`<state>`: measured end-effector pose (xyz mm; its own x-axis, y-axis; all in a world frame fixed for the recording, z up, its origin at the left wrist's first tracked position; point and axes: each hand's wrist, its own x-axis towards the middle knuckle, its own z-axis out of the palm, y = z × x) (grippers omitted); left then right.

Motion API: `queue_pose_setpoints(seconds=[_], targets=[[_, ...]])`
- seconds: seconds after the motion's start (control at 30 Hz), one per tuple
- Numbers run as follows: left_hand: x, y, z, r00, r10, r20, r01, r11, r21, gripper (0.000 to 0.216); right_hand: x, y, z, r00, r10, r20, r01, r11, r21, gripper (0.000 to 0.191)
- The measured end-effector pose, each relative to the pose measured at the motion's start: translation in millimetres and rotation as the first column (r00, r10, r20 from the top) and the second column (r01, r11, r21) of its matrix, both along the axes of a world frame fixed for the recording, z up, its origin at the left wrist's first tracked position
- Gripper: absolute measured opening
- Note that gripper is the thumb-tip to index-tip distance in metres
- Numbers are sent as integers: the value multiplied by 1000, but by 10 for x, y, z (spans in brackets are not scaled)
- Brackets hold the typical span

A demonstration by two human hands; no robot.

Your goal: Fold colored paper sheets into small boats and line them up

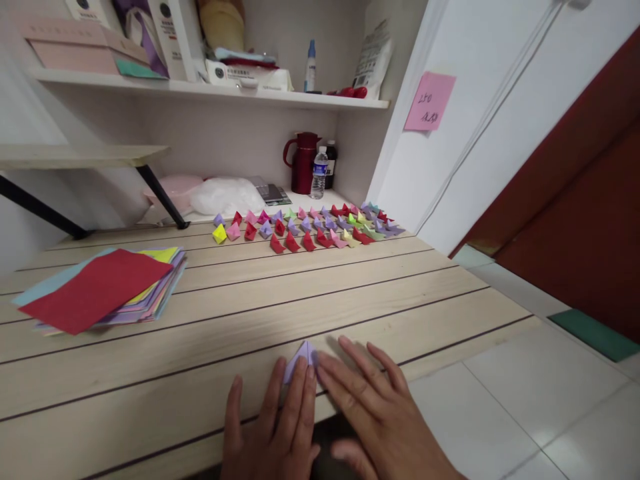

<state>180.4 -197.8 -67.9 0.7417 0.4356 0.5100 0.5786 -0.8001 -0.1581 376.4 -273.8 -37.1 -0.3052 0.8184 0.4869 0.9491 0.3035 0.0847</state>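
Observation:
A small folded piece of lilac paper (306, 349) lies flat near the table's front edge, its pointed tip facing away from me. My left hand (280, 417) rests on it from the left, fingers stretched out and pressing it down. From the right, the fingertips of my right hand (377, 407) touch the paper's right side, with the other fingers spread. Both hands cover much of the paper's lower part. Farther back stand rows of small folded paper boats (309, 241) in red, purple, pink, yellow and green.
A stack of coloured paper sheets (100, 287) lies on the left of the slatted wooden table (225, 293). Behind the boats are a dark red jug (304, 163), a water bottle (319, 175) and a white plastic bag (227, 197). A black-legged stand (161, 195) rises at the left.

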Motion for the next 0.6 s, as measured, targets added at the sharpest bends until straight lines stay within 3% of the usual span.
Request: queue_pose_setpoints(seconds=[0.07,0.13,0.4,0.6], targets=[[10,-17,-11,1000,15,12,-14,1000,-23,62,-14,-34,-43,996,21,90,-21,1000,1,62],[17,-31,-10,999,35,28,-34,999,-8,61,-21,-44,-62,995,-10,101,11,1000,-11,54],[-8,-46,26,990,102,94,-111,990,92,48,-96,-11,-49,998,-60,-15,60,998,0,51],[10,-38,-81,988,76,131,-99,979,180,40,-279,142,-30,986,-135,-99,139,990,32,49]])
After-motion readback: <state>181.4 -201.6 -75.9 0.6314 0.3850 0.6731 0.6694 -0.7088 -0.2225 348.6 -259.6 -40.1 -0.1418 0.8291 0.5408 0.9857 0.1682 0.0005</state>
